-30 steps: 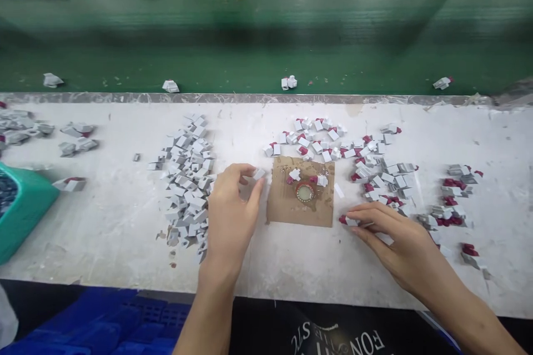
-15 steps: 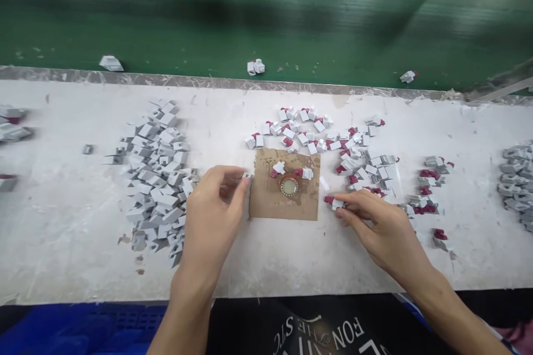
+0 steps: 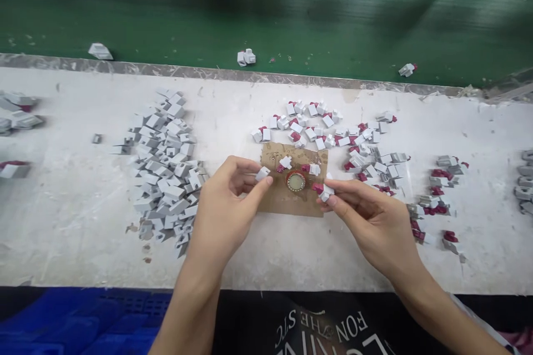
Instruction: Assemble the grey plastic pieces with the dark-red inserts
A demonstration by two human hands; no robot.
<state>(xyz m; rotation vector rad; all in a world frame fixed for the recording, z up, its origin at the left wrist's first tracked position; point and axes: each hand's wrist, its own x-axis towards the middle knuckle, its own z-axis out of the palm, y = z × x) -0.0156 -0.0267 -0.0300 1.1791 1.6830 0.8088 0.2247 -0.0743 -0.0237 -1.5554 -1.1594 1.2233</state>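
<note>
Between thumb and fingers, my left hand (image 3: 231, 202) pinches a small grey block (image 3: 262, 173) over the left side of a brown cardboard piece (image 3: 291, 205). My right hand (image 3: 370, 219) grips a grey and dark red part (image 3: 325, 191) at the cardboard's right edge, its red end pointing left. Between the hands, a round red-rimmed piece with a pale centre (image 3: 296, 181) lies on the cardboard. Two more grey and red parts, one upper left (image 3: 285, 163) and one upper right (image 3: 314, 169) of it, rest there too.
A large pile of grey blocks (image 3: 166, 166) lies to the left. Grey and red parts (image 3: 370, 155) spread behind and right of the cardboard. Beyond the white table (image 3: 83, 222) is a green surface (image 3: 166, 16) bearing several parts. Blue crates (image 3: 83, 321) are at lower left.
Both hands have moved inward over the cardboard with their parts, closer to the round piece. The whole view has shifted slightly.
</note>
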